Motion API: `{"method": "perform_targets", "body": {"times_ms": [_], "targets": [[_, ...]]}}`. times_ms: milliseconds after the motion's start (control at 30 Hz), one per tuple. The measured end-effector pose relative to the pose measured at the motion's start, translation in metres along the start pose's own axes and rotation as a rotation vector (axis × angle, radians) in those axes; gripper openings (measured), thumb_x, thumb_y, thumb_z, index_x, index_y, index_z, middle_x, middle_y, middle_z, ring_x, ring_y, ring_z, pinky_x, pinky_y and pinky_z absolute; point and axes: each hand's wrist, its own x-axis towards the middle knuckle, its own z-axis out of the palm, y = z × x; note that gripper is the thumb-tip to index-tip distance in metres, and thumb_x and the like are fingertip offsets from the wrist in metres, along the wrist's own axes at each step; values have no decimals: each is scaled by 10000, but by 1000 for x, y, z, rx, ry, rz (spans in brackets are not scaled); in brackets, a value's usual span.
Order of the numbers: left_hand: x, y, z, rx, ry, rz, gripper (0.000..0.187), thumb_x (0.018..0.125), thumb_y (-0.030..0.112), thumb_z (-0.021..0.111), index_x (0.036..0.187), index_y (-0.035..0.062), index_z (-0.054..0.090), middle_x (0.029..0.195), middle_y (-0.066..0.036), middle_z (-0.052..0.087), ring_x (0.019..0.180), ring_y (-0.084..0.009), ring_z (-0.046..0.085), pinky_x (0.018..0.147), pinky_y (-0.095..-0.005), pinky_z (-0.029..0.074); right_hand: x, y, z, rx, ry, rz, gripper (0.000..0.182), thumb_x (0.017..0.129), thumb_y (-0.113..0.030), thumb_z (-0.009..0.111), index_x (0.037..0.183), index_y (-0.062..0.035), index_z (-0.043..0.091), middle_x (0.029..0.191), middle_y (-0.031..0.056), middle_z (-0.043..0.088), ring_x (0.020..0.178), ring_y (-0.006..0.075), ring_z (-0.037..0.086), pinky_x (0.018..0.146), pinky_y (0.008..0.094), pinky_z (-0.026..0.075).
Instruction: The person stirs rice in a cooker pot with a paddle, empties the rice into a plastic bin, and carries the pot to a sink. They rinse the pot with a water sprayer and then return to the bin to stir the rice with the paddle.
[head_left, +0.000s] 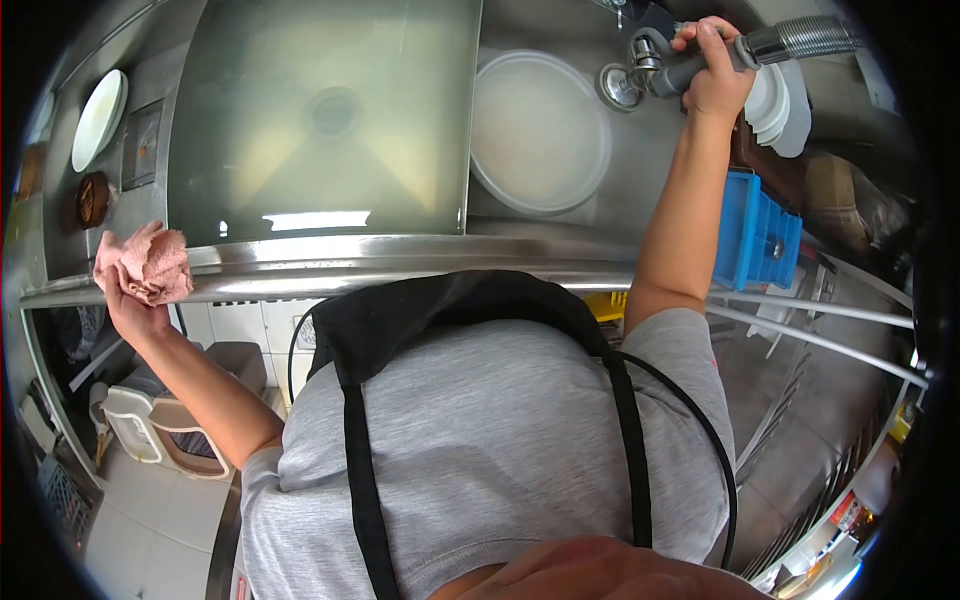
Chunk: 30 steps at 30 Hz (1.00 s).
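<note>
My left hand holds a crumpled pink cloth over the front edge of the steel counter, at the left. At the upper right, my right hand is closed around the grey handle of a spray hose, whose ribbed metal part runs off to the right. Beside the hose handle is a chrome fitting on the steel surface. Between my hands lie a sink filled with cloudy water and a large round whitish lid or tray.
White oval dishes and a brown round object sit at the far left. Stacked white plates and a blue plastic basket are at the right. The counter's raised front edge runs along my apron.
</note>
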Motion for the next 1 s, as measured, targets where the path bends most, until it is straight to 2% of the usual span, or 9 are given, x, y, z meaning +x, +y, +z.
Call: {"method": "perform_targets", "body": {"times_ms": [200, 333, 467, 500, 600, 633, 867, 900, 1000], "targets": [[-1, 3, -2, 55, 29, 32, 426, 838, 233, 415, 1202, 36, 313, 1151, -220, 416, 1054, -336, 433, 879, -437, 370, -18, 34, 0, 63, 0, 53, 103, 669, -47, 612, 689, 25, 540, 600, 87, 538, 512, 139, 502, 503, 242, 414], [-2, 0, -12, 97, 73, 101, 434, 846, 232, 378, 1226, 43, 286, 1166, -231, 408, 1053, -333, 438, 893, -432, 360, -17, 83, 15, 129, -83, 151, 207, 694, -38, 577, 879, 37, 522, 728, 106, 556, 623, 163, 542, 602, 258, 439], [-38, 0, 28, 175, 294, 42, 482, 833, 334, 402, 1230, 73, 319, 1035, -177, 524, 795, -220, 586, 611, -275, 507, 10, 99, 55, 59, -375, 153, 517, 677, -139, 531, 1139, 59, 411, 953, 165, 540, 835, 240, 543, 801, 326, 395], [-46, -4, 43, 205, 410, 51, 471, 816, 364, 426, 1188, 78, 384, 945, -139, 563, 656, -179, 592, 463, -212, 479, 21, 95, 70, 17, -431, 140, 535, 672, -165, 522, 1143, 59, 403, 968, 188, 528, 878, 260, 525, 826, 337, 377], [-57, -40, 24, 200, 631, 163, 307, 809, 275, 448, 1019, 54, 486, 848, -79, 557, 699, -151, 563, 580, -272, 473, 80, 119, 104, 235, -670, 152, 594, 663, -123, 466, 1202, 64, 300, 1069, 216, 451, 972, 289, 468, 870, 381, 340], [-59, -45, 39, 166, 760, 272, 202, 768, 232, 485, 822, 44, 537, 738, -31, 519, 611, -112, 484, 536, -250, 412, 99, 125, 118, 257, -713, 133, 584, 684, -110, 442, 1212, 69, 270, 1083, 218, 439, 994, 286, 454, 869, 374, 346], [-150, -85, 83, -107, 958, 434, 300, 751, 48, 443, 1043, -20, 441, 888, -116, 543, 747, -192, 568, 681, -296, 478, 133, 212, 104, 108, -531, 71, 497, 765, -185, 539, 1160, 49, 350, 1030, 159, 528, 926, 231, 532, 762, 285, 384], [-208, -40, 2, -197, 1006, 473, 292, 749, 46, 444, 1033, -20, 445, 884, -113, 543, 745, -191, 567, 677, -296, 476, 84, 113, 141, 84, -489, 28, 484, 752, -199, 575, 1128, 43, 389, 958, 136, 564, 869, 199, 554, 673, 254, 395], [-252, -30, -32, -305, 1108, 599, 234, 720, 57, 467, 941, -20, 463, 806, -89, 531, 671, -163, 542, 615, -281, 459, 93, 110, 155, -199, -341, 224, 449, 768, -178, 554, 1136, 19, 390, 984, 140, 545, 864, 208, 552, 619, 274, 441]]}}
